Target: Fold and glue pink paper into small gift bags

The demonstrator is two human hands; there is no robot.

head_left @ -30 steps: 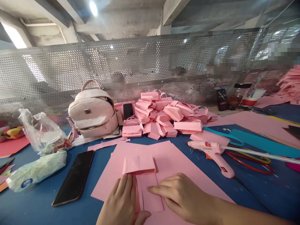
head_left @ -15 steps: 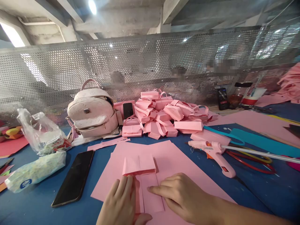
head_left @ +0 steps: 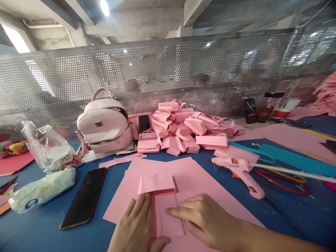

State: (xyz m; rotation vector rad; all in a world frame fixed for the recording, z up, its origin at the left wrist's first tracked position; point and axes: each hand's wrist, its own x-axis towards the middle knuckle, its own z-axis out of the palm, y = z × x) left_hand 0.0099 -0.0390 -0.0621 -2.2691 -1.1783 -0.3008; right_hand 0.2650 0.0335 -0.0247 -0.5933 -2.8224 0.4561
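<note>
A folded pink paper piece (head_left: pixel 157 183) lies on larger flat pink sheets (head_left: pixel 220 196) in front of me. Its far end is folded up into a raised flap, and creases run down its near part. My left hand (head_left: pixel 135 222) rests on the left side of the piece, fingers extended just below the flap and thumb stretched to the right. My right hand (head_left: pixel 201 218) lies on the right side, its index finger extended onto the paper near a crease and the other fingers curled under. Neither hand grips anything.
Beyond the sheets is a heap of folded pink paper bags (head_left: pixel 181 126). A pink backpack (head_left: pixel 105 129), a black phone (head_left: pixel 84 197) and a tissue pack (head_left: pixel 42 190) are at left. A pink glue gun (head_left: pixel 244 171) with its cable lies at right.
The whole view has shifted very slightly to the right. Both hands and the folded paper keep nearly the same positions.
</note>
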